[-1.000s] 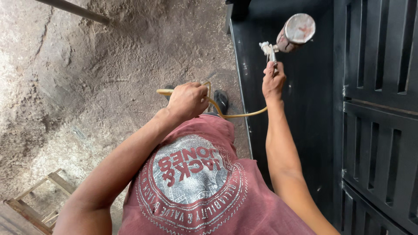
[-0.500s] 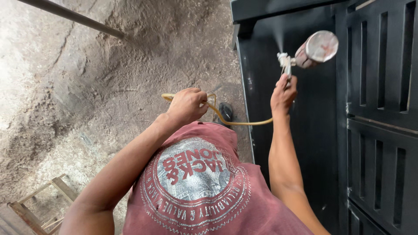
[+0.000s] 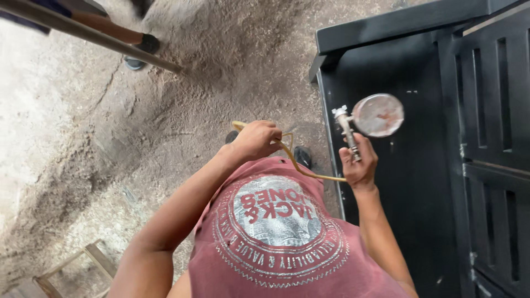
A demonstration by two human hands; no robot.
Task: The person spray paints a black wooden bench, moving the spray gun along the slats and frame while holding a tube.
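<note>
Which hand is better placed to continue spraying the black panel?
The right hand, probably: it grips the spray gun beside the black panel, while the left hand only holds the yellow hose.

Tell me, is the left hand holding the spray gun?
No, the left hand grips the yellow hose; the right hand holds the spray gun.

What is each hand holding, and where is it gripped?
Right hand grips the spray gun by its handle, below the cup. Left hand holds the yellow hose near its looped part.
</note>
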